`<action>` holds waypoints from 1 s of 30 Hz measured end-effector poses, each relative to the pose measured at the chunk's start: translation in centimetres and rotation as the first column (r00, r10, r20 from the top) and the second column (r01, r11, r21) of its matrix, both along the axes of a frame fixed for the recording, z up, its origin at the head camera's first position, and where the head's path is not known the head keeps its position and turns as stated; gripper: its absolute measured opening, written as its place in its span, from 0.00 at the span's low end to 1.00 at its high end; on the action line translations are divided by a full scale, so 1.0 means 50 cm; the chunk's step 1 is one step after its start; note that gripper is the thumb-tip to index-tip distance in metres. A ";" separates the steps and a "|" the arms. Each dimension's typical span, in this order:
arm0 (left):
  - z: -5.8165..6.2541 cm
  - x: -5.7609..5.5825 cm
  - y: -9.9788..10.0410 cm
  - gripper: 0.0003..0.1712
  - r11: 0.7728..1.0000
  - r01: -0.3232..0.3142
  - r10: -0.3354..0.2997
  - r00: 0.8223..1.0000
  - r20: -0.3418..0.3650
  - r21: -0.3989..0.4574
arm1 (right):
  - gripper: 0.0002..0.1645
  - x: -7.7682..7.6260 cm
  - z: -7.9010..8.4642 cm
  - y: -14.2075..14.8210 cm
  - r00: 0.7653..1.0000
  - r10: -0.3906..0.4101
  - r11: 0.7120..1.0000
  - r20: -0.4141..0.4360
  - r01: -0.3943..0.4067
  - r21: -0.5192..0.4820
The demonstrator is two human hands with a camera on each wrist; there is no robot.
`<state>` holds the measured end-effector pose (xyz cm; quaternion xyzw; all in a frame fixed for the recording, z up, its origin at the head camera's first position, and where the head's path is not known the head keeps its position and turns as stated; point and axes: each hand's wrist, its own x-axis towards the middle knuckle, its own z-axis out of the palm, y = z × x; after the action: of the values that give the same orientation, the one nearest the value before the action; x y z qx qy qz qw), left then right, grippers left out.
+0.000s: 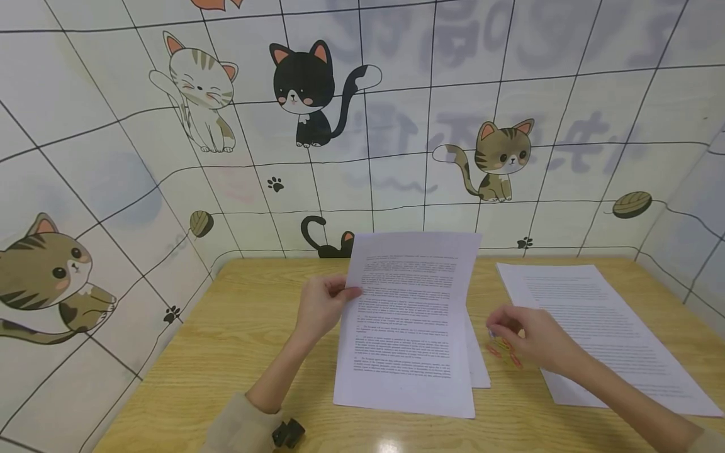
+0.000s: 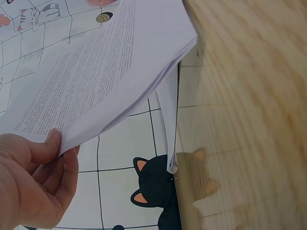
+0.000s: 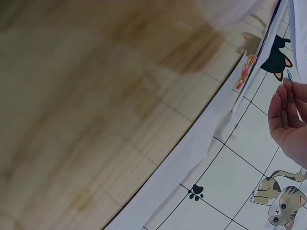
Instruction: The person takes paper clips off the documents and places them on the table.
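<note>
My left hand [image 1: 324, 307] grips a thin stack of printed sheets [image 1: 404, 327] by its left edge, thumb on the near face. The stack is tilted up, and its top bends back a little. In the left wrist view the layered edges of the sheets [image 2: 144, 103] show. My right hand [image 1: 523, 333] is to the right of the stack, pinching a small blue paper clip [image 3: 289, 75] between thumb and fingertips. Just below that hand lie several red and yellow paper clips [image 1: 514, 358].
Behind the raised stack, more white paper [image 1: 478, 365] lies on the wooden table [image 1: 226, 377]. Another pile of printed sheets [image 1: 617, 340] lies at the right, partly under my right forearm. A wall covering with cartoon cats [image 1: 396, 182] rises along the table's back edge.
</note>
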<state>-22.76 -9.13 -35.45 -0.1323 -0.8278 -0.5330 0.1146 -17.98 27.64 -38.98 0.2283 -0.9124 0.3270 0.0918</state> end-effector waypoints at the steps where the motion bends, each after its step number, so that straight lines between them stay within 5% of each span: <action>1: 0.000 0.000 0.000 0.07 1.000 -0.001 0.001 1.000 0.001 0.000 | 0.02 0.001 -0.001 0.002 1.000 0.000 1.000 0.015 -0.001 0.009; 14: -0.002 -0.001 -0.001 0.07 1.000 0.016 -0.016 1.000 -0.016 0.015 | 0.05 0.009 -0.025 0.035 0.997 0.069 0.995 0.034 -0.071 0.069; 30: -0.002 -0.001 -0.001 0.07 1.000 0.015 -0.014 1.000 -0.002 0.022 | 0.09 0.012 -0.044 0.046 0.999 0.032 0.991 0.018 -0.034 0.126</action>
<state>-22.82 -9.18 -35.55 -0.1375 -0.8207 -0.5429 0.1131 -17.39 29.95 -41.17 0.2463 -0.9280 0.2720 0.0645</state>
